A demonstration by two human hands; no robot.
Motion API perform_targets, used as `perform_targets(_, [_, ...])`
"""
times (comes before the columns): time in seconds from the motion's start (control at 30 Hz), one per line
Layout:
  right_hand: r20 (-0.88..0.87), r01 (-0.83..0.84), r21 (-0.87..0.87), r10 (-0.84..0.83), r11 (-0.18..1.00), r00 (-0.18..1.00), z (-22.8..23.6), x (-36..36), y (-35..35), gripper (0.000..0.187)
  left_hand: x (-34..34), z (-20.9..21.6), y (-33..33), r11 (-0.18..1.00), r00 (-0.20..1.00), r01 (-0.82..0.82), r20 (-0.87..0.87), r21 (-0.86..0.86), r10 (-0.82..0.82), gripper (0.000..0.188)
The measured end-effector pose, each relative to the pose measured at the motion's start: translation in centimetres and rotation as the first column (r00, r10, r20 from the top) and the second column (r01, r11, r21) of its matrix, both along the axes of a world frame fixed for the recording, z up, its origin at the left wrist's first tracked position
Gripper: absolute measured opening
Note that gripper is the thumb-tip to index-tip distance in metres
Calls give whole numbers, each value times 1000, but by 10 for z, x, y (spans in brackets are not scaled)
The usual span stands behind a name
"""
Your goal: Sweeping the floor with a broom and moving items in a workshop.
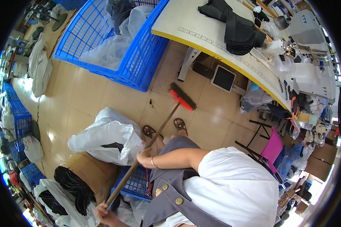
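I hold a broom [162,126] slantwise across my front, its wooden handle running from lower left up to the centre. My right hand [144,157] is wrapped around the middle of the handle. My left hand [105,215], low at the left, grips the handle near its end. The broom's red head [182,100] with dark bristles is at the floor ahead of my sandalled feet. A small dark scrap [151,102] lies on the tiles left of the head.
A large blue crate [140,72] with plastic bags stands ahead, beside a yellow-edged sewing table [216,56]. To the right is a pink chair [273,147]. A white sack [102,130] and a cardboard box [89,168] with dark pieces sit close on my left.
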State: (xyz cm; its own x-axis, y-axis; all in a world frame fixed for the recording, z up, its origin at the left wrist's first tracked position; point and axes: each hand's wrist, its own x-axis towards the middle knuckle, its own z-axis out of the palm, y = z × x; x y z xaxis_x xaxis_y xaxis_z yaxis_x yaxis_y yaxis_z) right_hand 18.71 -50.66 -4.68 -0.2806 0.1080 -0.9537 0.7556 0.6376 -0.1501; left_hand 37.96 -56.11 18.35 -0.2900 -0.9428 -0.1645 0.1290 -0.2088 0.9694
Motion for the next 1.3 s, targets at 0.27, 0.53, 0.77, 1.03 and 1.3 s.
perform_targets(0.27, [466,575,-281,-415,768,781,33,-27,39,39,-44,41,-36,970,942,132,-279,-206,-187,28])
perform_targets(0.53, [92,740,-289,-752,607,653,-36,-206,225,10,-258,-57,49,586,597,802,-143,112,-790,15])
perform_targets(0.77, [-37,712,-361,-772,602,634,-83,-227,270,5,-276,-52,96,579,584,811,-38,86,-811,11])
perform_targets(1.03, [501,773,-318,-595,549,628,56,-97,18,10,-130,97,-38,685,733,586,-78,-433,-676,18])
perform_targets(1.3, [574,762,-392,-511,515,640,95,-91,41,13,-102,106,-69,917,976,108,-136,-383,-171,24])
